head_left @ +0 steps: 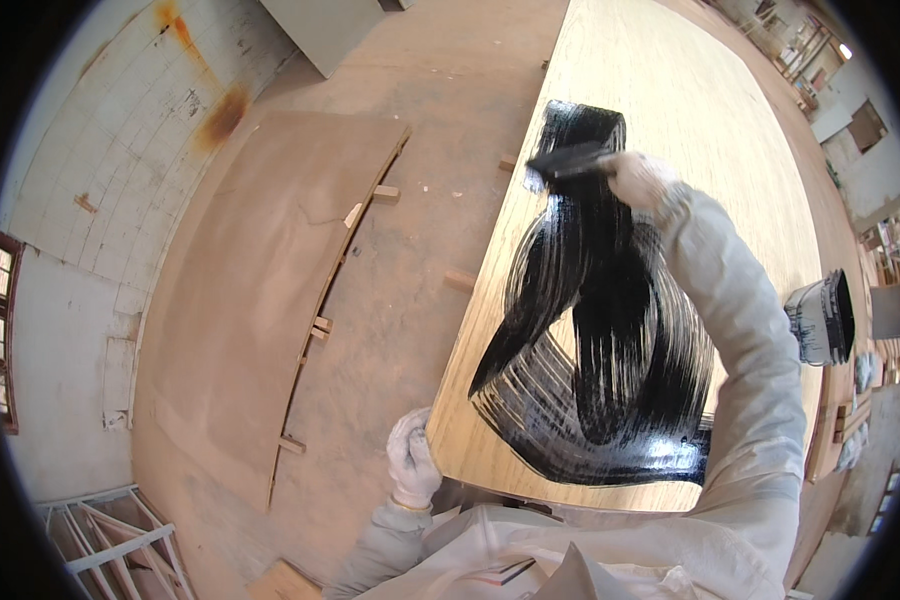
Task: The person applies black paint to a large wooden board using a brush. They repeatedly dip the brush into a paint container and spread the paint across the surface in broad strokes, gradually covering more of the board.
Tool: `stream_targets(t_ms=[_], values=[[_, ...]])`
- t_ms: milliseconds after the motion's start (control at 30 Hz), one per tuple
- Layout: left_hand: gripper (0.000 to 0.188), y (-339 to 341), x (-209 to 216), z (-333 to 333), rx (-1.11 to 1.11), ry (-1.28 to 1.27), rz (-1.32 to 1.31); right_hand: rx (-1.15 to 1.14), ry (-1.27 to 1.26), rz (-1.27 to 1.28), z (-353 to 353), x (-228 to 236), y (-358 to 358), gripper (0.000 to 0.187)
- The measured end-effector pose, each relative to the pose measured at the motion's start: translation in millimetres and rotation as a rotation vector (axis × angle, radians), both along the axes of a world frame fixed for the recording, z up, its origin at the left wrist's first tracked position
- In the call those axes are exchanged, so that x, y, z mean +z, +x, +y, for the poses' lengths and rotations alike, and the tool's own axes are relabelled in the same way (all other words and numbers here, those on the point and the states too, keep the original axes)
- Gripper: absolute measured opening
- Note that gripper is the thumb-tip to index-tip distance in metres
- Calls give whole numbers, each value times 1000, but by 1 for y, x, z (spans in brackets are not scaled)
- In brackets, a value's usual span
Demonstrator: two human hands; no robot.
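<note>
A pale plywood sheet (730, 120) stretches away in front of me, its near half streaked with wet black coating (610, 300). My right hand (645, 182), in a white glove, grips a wide black-covered brush (568, 163) by its handle. The brush is blurred by motion and lies against the coated strip near the sheet's left edge. At the near left corner, my left hand (413, 460), also gloved in white, has its fingers curled against the sheet's edge. Bare wood shows through many curved streaks.
A black-smeared white bucket (820, 318) stands at the sheet's right side. To the left, a large brown board (260, 260) rests low on wooden blocks (386, 195). A metal frame (120, 545) stands at lower left, and a grey panel (325, 28) at the back.
</note>
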State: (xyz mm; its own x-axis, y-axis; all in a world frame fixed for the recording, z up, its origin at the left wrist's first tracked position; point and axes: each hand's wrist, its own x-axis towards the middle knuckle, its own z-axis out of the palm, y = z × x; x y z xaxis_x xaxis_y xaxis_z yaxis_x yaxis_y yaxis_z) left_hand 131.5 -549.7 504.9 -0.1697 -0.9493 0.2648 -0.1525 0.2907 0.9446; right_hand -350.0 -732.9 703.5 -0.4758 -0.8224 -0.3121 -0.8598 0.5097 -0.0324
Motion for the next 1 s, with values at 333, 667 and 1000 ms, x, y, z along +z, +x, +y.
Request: stream_targets(t_ms=[333,667,1000], values=[[38,1,-9,10,66,197,163,376,-111,37,72,-23,44,49],[54,13,-27,14,25,345,385,463,-96,20,347,-3,239,37],[49,198,-168,178,188,779,138,-465,52,67,625,3,114,40]])
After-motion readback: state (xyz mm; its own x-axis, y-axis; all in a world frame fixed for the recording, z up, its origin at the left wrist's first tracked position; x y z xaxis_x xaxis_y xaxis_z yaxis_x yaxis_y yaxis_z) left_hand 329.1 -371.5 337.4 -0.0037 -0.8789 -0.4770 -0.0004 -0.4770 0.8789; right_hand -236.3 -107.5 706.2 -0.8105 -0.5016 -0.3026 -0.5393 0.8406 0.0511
